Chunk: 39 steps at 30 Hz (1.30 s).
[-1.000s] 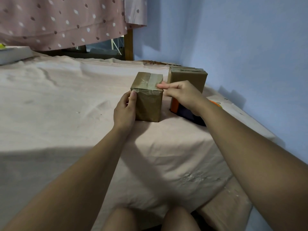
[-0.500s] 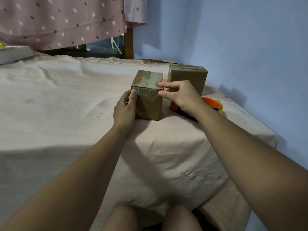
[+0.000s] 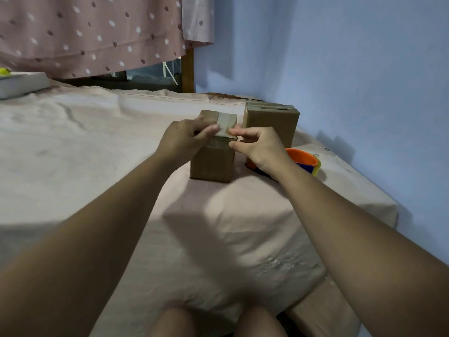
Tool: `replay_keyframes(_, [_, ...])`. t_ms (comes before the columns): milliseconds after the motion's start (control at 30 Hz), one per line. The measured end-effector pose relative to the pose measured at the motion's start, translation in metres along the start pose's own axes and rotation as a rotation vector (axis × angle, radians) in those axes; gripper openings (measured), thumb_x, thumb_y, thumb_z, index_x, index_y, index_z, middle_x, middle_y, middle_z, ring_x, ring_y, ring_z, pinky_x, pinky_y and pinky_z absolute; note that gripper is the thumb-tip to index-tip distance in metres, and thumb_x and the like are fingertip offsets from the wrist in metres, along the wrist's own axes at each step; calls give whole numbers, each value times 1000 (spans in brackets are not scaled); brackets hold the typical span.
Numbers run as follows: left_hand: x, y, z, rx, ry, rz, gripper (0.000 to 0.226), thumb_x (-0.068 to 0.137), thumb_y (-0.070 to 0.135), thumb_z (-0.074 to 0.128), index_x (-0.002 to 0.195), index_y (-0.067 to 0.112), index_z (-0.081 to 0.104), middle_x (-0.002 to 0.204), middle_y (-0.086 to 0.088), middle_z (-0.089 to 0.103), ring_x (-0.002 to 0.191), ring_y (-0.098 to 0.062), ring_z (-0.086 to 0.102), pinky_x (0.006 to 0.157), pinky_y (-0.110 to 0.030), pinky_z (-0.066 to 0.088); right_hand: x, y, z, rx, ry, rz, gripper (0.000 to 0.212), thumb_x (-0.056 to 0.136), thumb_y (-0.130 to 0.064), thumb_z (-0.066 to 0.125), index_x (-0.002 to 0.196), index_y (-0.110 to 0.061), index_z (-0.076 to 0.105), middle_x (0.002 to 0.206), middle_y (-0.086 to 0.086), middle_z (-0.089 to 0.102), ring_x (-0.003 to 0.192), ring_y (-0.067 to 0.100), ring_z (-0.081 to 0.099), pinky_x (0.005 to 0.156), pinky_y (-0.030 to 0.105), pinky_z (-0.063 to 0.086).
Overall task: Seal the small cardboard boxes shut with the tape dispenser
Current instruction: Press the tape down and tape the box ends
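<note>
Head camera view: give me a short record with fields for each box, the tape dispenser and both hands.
near box: upright on the bed sheet, tape strip across its top
far box: behind it, to the right
tape dispenser: orange, on the sheet beside the far box, not held
left hand: at the near box's top front edge, blurred
right hand: finger and thumb pinch the near box's top right corner

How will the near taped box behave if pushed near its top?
It could tip before sliding: the near box stands on a soft, wrinkled bedsheet that may catch its base. It is probably fairly stiff, since its cardboard walls look flat and undented. The tape across its top may be slick.
</note>
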<state>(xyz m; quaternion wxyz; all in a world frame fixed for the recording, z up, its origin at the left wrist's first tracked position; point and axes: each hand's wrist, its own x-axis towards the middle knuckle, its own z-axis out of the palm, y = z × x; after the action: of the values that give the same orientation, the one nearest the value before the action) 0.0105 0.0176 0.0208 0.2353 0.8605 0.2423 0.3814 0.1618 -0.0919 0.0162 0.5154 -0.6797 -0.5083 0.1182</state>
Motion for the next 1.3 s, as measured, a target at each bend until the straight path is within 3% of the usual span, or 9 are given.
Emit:
replay_keyframes(300, [-4, -8, 6, 56, 50, 87, 37, 85, 29, 67, 120, 17, 66, 127, 1, 62, 130, -11, 46, 97, -18, 36, -4, -5, 7, -38, 81, -17, 35, 78, -40, 74, 109, -23, 72, 126, -3, 63, 118, 7, 56, 101, 26, 43])
replay_keyframes(500, [-4, -9, 8, 140, 99, 150, 39, 83, 32, 69, 119, 16, 67, 124, 1, 64, 124, -14, 52, 93, -16, 35, -4, -6, 13, -102, 148, -37, 32, 80, -36, 74, 108, -21, 73, 121, -2, 66, 115, 11, 58, 100, 30, 46])
replay_keyframes(700, [-7, -7, -2, 162, -17, 188, 40, 84, 23, 70, 123, 13, 64, 130, -4, 60, 125, -19, 49, 82, -8, 30, -9, -9, 12, -200, 140, -73, 36, 81, -37, 74, 114, -22, 70, 126, -3, 63, 116, 11, 58, 96, 24, 45])
replay_keyframes(900, [-6, -11, -1, 122, -20, 138, 36, 89, 21, 64, 126, 17, 62, 134, -2, 56, 136, -15, 39, 103, -26, 34, -14, -6, 12, -248, 131, -98, 42, 79, -37, 75, 119, -28, 66, 131, -7, 59, 116, 13, 57, 97, 30, 48])
replay_keyframes(1100, [11, -16, -28, 11, -390, 78, 44, 93, 18, 57, 129, 40, 46, 143, 11, 42, 142, -7, 22, 116, -31, 21, -20, -11, 14, -321, 128, -138, 36, 85, -36, 70, 119, -27, 64, 125, -1, 63, 112, 19, 59, 90, 34, 51])
replay_keyframes(1300, [8, -18, -24, 137, -311, 178, 45, 94, 13, 56, 136, 27, 48, 145, 4, 44, 140, -11, 28, 111, -25, 23, -20, -12, 12, -347, 119, -138, 35, 85, -35, 69, 119, -26, 63, 127, -2, 62, 115, 19, 58, 88, 30, 48])
